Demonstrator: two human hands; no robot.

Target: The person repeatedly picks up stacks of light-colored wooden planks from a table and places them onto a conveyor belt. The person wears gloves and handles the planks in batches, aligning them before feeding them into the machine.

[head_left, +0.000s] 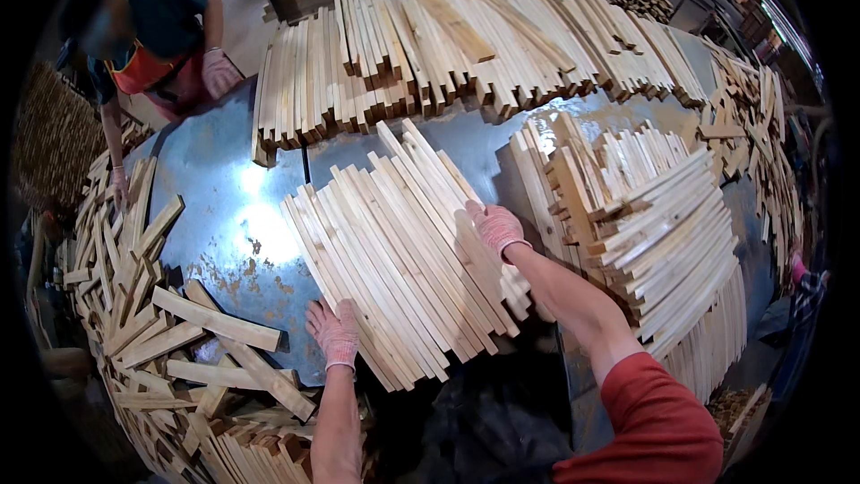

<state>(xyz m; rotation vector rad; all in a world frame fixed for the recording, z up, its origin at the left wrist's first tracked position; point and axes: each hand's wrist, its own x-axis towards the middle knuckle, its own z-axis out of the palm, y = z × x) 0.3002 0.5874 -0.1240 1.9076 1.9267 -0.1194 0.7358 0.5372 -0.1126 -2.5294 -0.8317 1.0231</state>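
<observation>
A row of pale wooden strips (394,255) lies side by side on the metal table before me, slanting, with uneven ends. Several strips on its right side reach farther back than the others. My left hand (334,333), in a pinkish knit glove, rests at the row's near left edge; its fingers are spread and its thumb touches the outer strip. On the far right side, my right hand (495,228), gloved alike, is bent over the outer strips and grips them. Its fingertips are partly hidden.
Stacked strips (358,72) line the table's (215,179) far side. A slanting stack (672,242) stands close on my right. Loose boards (215,318) lie jumbled at left. A co-worker (161,36) with gloved hands stands at the far left, one hand among the loose pieces.
</observation>
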